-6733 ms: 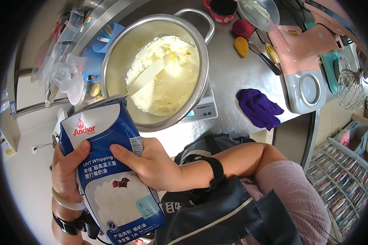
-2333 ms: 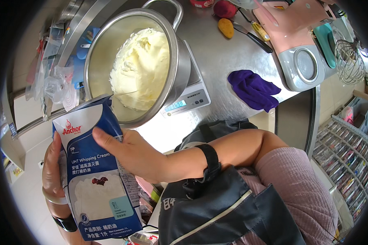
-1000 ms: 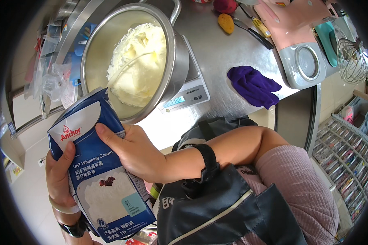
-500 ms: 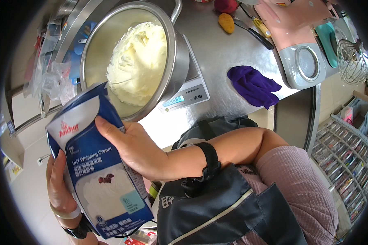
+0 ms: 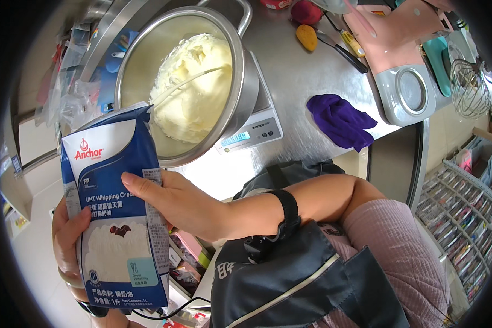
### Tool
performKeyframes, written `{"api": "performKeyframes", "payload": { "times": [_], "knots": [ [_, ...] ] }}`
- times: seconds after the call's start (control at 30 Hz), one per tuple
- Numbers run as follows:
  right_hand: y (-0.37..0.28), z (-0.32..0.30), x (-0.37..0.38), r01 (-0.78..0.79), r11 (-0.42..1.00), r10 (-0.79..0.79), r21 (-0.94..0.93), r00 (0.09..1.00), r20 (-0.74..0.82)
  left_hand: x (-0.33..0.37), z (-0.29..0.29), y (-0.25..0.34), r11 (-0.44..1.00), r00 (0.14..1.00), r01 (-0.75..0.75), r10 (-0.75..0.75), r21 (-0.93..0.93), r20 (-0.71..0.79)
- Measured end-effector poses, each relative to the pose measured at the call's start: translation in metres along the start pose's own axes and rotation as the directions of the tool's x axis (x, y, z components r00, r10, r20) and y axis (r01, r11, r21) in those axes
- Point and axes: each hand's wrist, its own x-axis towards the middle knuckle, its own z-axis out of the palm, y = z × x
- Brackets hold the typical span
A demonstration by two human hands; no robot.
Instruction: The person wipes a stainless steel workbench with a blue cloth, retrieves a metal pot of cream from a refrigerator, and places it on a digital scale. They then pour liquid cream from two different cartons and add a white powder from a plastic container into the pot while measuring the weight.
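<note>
My two hands hold a blue and white carton of whipping cream. My left hand is wrapped round its left side, and my right hand grips its right side with the thumb on the front. From the carton's top corner a thin stream of liquid cream arcs over a large metal bowl. Inside lies a big mound of thick, pale yellow whipped cream. Under the bowl stands a digital scale with a lit display.
A purple cloth lies crumpled on the steel table. Beyond it are a knife, a yellow fruit and a pink stand mixer. A wire whisk is at far right. Plastic bags are left of the bowl.
The carton has turned more upright and shifted slightly left, both hands moving with it. The cream stream now reaches farther across the bowl.
</note>
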Motion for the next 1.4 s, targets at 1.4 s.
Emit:
{"api": "performKeyframes", "payload": {
  "times": [1.4],
  "knots": [
    [0.015,-0.003,0.019,0.283,0.958,-0.287,-0.052,0.953,-0.099,0.021,0.004,-0.010,0.996,0.997,-0.080,0.080,-0.041,-0.016]
  ]
}}
